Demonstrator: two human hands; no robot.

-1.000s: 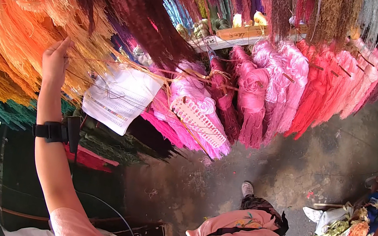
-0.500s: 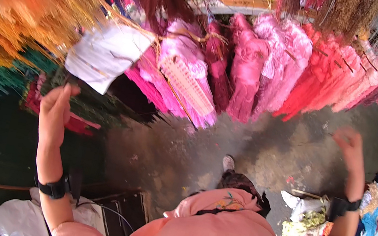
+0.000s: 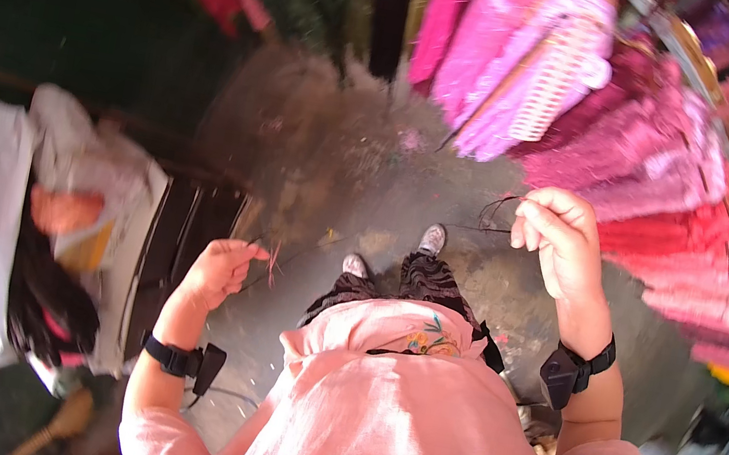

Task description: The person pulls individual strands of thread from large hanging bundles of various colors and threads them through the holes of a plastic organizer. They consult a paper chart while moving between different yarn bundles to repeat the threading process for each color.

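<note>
Head view: my left hand (image 3: 223, 273) pinches wispy reddish strands (image 3: 273, 264), my right hand (image 3: 563, 239) pinches thin, dark, looping thread (image 3: 498, 200), both well apart above the stained grey floor (image 3: 328, 158).

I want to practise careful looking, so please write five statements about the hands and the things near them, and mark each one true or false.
1. The left hand and the right hand are apart. True.
2. The right hand lies flat with its fingers spread. False: its fingers are bent, with a thin dark strand at their tips.
3. Thin reddish strands show at the left hand's fingertips. True.
4. No strap is worn near the right hand. False: a black strap is worn near each hand.
5. The shirt is green. False: it is a pink shirt.
</note>
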